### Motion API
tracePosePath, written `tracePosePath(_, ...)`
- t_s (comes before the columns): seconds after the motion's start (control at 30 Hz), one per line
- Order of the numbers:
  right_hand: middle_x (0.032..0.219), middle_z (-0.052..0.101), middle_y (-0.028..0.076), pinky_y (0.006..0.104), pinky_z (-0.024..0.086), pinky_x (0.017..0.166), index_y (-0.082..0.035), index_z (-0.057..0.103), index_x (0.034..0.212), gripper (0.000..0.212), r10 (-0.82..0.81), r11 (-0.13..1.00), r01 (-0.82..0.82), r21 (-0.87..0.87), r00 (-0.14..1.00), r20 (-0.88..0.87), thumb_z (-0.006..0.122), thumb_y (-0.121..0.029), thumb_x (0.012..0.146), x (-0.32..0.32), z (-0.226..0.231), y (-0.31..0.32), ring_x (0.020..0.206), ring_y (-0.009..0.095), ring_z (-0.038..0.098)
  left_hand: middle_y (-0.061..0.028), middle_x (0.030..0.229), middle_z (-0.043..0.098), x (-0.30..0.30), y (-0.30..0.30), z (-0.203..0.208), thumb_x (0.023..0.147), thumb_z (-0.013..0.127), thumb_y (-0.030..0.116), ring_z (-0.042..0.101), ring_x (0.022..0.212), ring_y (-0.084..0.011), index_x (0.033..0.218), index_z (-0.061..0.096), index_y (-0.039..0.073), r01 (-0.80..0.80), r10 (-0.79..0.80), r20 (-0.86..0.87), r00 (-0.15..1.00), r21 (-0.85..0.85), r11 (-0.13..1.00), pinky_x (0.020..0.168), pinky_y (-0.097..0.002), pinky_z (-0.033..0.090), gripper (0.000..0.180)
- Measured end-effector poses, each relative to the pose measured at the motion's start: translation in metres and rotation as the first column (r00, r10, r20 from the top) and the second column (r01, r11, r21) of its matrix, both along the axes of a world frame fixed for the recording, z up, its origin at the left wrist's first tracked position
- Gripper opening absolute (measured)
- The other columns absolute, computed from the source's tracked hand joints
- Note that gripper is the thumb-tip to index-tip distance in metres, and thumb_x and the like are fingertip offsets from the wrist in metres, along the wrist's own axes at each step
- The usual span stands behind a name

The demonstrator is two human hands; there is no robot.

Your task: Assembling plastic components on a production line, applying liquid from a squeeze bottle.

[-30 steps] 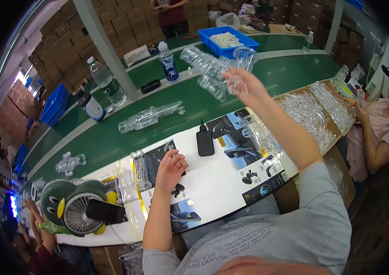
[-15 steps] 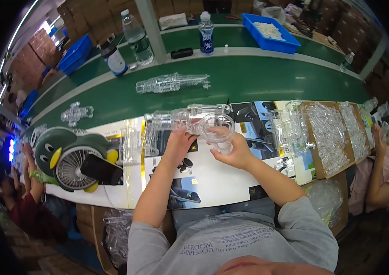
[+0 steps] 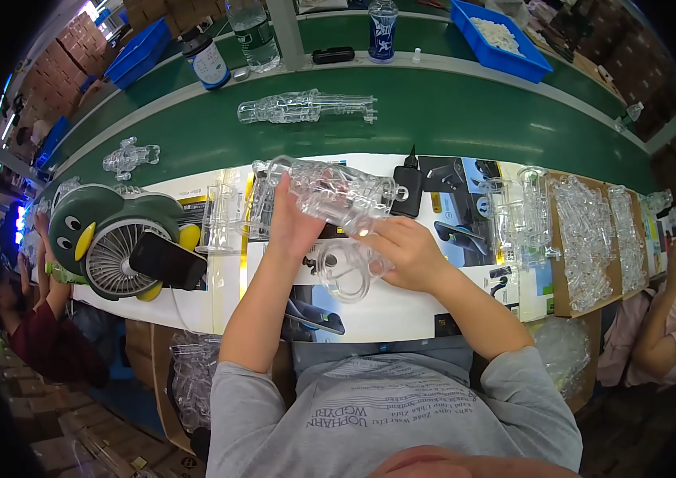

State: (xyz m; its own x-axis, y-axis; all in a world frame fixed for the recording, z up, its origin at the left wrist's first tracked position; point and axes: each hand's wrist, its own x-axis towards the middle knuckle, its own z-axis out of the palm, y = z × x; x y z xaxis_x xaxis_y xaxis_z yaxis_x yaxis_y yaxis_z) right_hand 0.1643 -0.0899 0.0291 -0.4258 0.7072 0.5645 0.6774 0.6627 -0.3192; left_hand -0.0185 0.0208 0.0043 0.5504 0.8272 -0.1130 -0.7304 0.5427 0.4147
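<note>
My left hand (image 3: 298,221) is wrapped round a clear plastic tubular assembly (image 3: 334,190), its thumb up along the near side. The assembly lies slantwise above the printed sheet on the table, its right end lower. My right hand (image 3: 408,248) has its fingers closed on a clear part with a round rim (image 3: 344,272), hanging just below the assembly. Those right fingertips come close to the assembly's lower end; whether they touch it I cannot tell. Beyond, on the green belt (image 3: 465,119), lies a similar clear assembly (image 3: 306,107).
To the left stand a green penguin-shaped fan (image 3: 119,239) and a dark phone (image 3: 167,260) leaning on it. Upright clear parts (image 3: 517,209) and a cardboard tray (image 3: 560,299) of small clear pieces are at right. A black bottle-like object (image 3: 407,191) stands behind my hands. Co-workers sit at both sides.
The round-rimmed part has swung from above my right hand down to its left, below the assembly. The assembly now tilts, and my left hand grips it higher. The whole view has shifted.
</note>
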Motion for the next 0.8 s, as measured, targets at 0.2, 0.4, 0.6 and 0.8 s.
tracePosePath(0.2, 0.096, 0.058, 0.010, 0.0315, 0.047, 0.068, -0.010, 0.060, 0.102, 0.052, 0.167, 0.985, -0.162, 0.052, 0.980, -0.110, 0.072, -0.013, 0.052, -0.007, 0.008, -0.004, 0.078, 0.023, 0.058, -0.0161, 0.121, 0.046, -0.009, 0.006, 0.017, 0.085, 0.038, 0.035, 0.044, 0.113, -0.0288, 0.117, 0.042, 0.000, -0.136, 0.136, 0.087, 0.987, -0.011, 0.991, 0.095, -0.0467, 0.036, 0.047)
tracePosePath(0.4, 0.090, 0.058, 0.008, 0.0322, 0.045, 0.076, -0.006, 0.052, 0.109, 0.052, 0.012, 0.926, -0.179, -0.332, 0.894, -0.447, 0.073, -0.014, 0.062, 0.006, 0.014, -0.009, 0.083, 0.022, 0.058, -0.0146, 0.123, 0.045, -0.020, 0.014, 0.012, 0.082, 0.037, 0.036, 0.040, 0.116, -0.0291, 0.113, 0.045, 0.004, -0.260, 0.268, 0.124, 0.955, -0.076, 0.963, 0.092, -0.0516, 0.035, 0.045)
tracePosePath(0.6, 0.097, 0.056, 0.008, 0.0271, 0.044, 0.078, -0.003, 0.040, 0.119, 0.064, -0.221, 0.545, -0.546, -0.636, 0.638, -0.737, 0.072, -0.012, 0.065, 0.020, 0.004, 0.001, 0.085, 0.012, 0.057, -0.0141, 0.123, 0.045, -0.020, 0.014, 0.011, 0.083, 0.036, 0.036, 0.040, 0.117, -0.0290, 0.115, 0.043, 0.006, -0.243, 0.246, 0.110, 0.963, -0.043, 0.969, 0.090, -0.0511, 0.037, 0.045)
tracePosePath(0.8, 0.091, 0.058, 0.010, 0.0231, 0.045, 0.064, -0.002, 0.042, 0.118, 0.061, -0.293, 0.457, -0.215, -0.863, 0.880, -0.375, 0.071, -0.021, 0.067, 0.018, 0.009, 0.003, 0.073, 0.010, 0.058, -0.0140, 0.125, 0.043, -0.020, 0.012, 0.015, 0.083, 0.035, 0.036, 0.040, 0.117, -0.0294, 0.120, 0.040, 0.007, -0.274, 0.275, 0.045, 0.960, -0.012, 0.962, 0.091, -0.0492, 0.037, 0.047)
